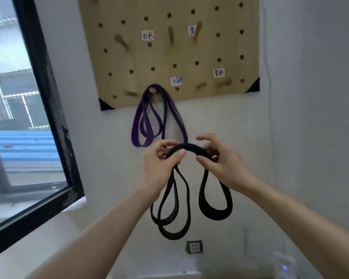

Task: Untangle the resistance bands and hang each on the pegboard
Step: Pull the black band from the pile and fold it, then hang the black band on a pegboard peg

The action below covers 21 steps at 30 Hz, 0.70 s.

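Head view. Hands raised together in front of a white wall, both closed on a black resistance band [186, 149]. The person's left hand [161, 164] pinches the band's left shoulder between thumb and fingers; the right hand [222, 160] pinches the right shoulder, thumb in front, with the upper fingers spread loose above the band. Between the two hands the band arches upward as a short bundled span. Below the left hand several narrow black loops hang down and overlap; below the right hand one wider black loop hangs separately.

Above and slightly left of the hands, a purple resistance band [147, 121] hangs from a wooden peg [152, 90] near the lower edge of the pegboard [230, 47]; its loops drop down the wall, and one strand reaches down just behind the fingertips of the right hand. The pegboard is tan, drilled with rows of holes, with further wooden pegs and small white handwritten labels [147, 35]; the writing is too blurred to read.

Far left of the left forearm stands a black-framed window [48, 109]. Below the hanging black loops, low on the wall, sits a wall socket [194, 247].
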Each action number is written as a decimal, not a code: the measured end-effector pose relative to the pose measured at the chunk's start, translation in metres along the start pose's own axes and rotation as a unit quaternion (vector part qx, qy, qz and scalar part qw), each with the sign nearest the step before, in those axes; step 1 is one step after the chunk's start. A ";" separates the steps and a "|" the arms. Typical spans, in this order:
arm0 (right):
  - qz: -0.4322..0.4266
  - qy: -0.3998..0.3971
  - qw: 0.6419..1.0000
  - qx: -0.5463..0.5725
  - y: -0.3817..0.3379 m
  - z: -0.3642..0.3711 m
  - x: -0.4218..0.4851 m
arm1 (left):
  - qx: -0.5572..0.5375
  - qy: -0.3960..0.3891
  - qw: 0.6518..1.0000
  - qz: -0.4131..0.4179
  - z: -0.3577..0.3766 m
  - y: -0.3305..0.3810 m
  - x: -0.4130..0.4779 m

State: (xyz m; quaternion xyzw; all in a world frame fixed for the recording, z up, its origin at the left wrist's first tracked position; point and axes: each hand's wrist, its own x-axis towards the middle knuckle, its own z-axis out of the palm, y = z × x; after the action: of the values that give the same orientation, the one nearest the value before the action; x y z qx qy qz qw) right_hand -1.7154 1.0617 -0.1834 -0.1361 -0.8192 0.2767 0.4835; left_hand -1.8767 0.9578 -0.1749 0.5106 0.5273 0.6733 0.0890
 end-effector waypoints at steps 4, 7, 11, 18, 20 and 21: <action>-0.040 0.014 0.998 -0.056 -0.012 -0.028 0.043 | 0.025 0.029 0.998 0.058 0.017 0.028 0.051; -0.055 0.029 0.994 -0.093 -0.018 -0.047 0.070 | 0.050 0.032 0.994 0.090 0.031 0.047 0.083; -0.081 0.066 0.987 -0.123 -0.016 -0.069 0.106 | 0.073 0.039 0.989 0.120 0.047 0.066 0.126; -0.078 0.103 0.980 -0.150 0.001 -0.084 0.163 | 0.122 0.052 0.980 0.147 0.076 0.071 0.196; -0.074 0.100 0.979 -0.160 0.012 -0.081 0.173 | 0.126 0.047 0.979 0.154 0.080 0.060 0.213; -0.074 0.102 0.979 -0.162 0.019 -0.078 0.177 | 0.126 0.042 0.978 0.161 0.081 0.054 0.219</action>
State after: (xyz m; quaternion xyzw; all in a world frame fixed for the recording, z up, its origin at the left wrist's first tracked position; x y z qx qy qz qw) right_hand -1.7366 1.1885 -0.0379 -0.1794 -0.8076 0.0886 0.5547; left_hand -1.8919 1.1296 -0.0083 0.5673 0.5220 0.6278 -0.1075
